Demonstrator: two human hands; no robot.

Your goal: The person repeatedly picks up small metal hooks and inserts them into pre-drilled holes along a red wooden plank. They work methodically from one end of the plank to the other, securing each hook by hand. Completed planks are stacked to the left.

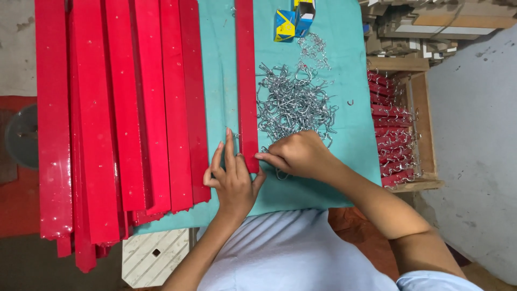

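Note:
A single long red bar (246, 81) lies lengthwise on the teal cloth (344, 134), apart from the others. My left hand (232, 180) rests flat beside the bar's near end, fingers spread, thumb against the end. My right hand (299, 155) pinches something small at that same near end; what it holds is hidden by the fingers. A heap of silver wire hooks (293, 99) lies just right of the bar, under and beyond my right hand.
A stack of several long red bars (124, 108) fills the left side of the table. Small blue and yellow boxes (293, 21) sit at the far edge. A wooden crate (425, 124) of red bars fitted with hooks stands on the right, with wood offcuts behind it.

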